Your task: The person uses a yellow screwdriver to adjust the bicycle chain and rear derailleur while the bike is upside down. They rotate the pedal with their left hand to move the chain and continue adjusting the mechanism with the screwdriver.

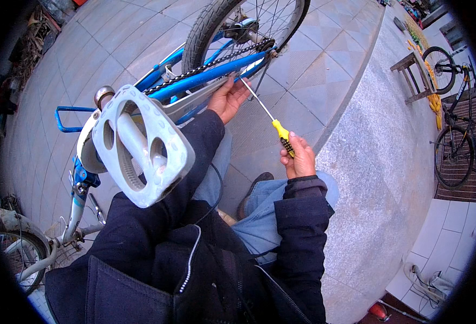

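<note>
A yellow-and-black-handled screwdriver (279, 127) is gripped in my right hand (301, 157), its thin metal shaft slanting up and left. The tip reaches the end of a pale chain guard (195, 98) on a blue bicycle, close to the fingers of my left hand (229, 101). That hand is closed around the guard's edge, thumb on top. Whether the tip touches a screw is too small to tell. Above the guard run a blue frame tube (205, 74) and the black chain (208, 66). A large grey pedal (135, 141) stands closest to me, left of my left forearm.
The bicycle's wheel (192, 48) rises beyond my hands. Paving tiles (114, 32) meet a raised speckled slab (378, 178) on my right. Farther right are a wooden stool (412, 75) and a black bicycle (454, 137); a white bicycle (54, 251) stands lower left.
</note>
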A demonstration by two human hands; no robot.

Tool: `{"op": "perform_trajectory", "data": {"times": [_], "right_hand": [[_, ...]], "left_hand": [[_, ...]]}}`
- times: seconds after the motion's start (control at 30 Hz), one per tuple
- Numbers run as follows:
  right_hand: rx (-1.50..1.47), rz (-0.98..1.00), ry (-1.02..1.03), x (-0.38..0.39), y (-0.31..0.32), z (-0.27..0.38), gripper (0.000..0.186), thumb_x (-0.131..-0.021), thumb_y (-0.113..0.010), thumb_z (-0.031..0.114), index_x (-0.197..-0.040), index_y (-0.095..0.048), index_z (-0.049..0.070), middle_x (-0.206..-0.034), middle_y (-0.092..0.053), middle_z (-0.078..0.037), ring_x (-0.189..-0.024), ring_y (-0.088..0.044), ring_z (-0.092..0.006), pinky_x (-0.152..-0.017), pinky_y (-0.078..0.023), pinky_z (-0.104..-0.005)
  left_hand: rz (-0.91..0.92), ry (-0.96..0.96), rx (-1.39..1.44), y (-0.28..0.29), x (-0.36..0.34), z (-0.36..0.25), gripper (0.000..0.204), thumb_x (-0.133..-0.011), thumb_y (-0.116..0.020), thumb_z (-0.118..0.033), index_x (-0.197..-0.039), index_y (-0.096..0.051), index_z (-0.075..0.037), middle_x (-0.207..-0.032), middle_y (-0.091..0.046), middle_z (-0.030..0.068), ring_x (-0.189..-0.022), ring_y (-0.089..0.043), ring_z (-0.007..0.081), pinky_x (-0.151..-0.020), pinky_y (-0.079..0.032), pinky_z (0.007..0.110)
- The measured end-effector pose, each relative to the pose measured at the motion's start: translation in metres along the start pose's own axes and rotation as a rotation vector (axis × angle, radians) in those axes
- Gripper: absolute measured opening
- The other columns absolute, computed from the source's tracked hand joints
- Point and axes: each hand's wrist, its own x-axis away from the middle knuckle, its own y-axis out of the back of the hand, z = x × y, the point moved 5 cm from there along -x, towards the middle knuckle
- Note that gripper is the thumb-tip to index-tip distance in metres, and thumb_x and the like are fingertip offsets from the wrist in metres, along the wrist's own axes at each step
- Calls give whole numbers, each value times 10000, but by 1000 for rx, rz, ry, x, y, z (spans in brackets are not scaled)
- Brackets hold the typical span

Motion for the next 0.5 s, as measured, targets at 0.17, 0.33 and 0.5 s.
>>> {"op": "perform_trajectory", "data": {"times": [0.17, 0.33, 0.5], "right_hand": [[50, 5, 74, 0, -2, 1, 227, -824, -645, 138, -968, -500, 39, -811, -564, -56, -574, -532, -99, -429, -401, -199], [17, 35, 6, -3, 3, -3, 218, -830, -644, 163, -949, -503, 45, -795, -563, -44, -563, -530, -99, -417, -397, -199], [-17, 39, -52, 0, 0, -3, 213, -856, -616, 214, -935, -510, 48, -791, -565, -39, -560, -530, -99, -412, -394, -197]], "left_hand": [[16, 6, 15, 0, -2, 0, 242, -861, -599, -190, -1052, -564, -45, -1039, -609, 163, -1080, -545, 322, -944, -442, 448], [13, 2, 14, 2, -3, -1, 239, -864, -593, -186, -1055, -564, -45, -1041, -607, 165, -1071, -550, 325, -936, -450, 448], [21, -3, 16, 3, -3, -1, 233, -862, -596, -179, -1050, -566, -46, -1039, -606, 171, -1067, -552, 328, -929, -457, 448]]}}
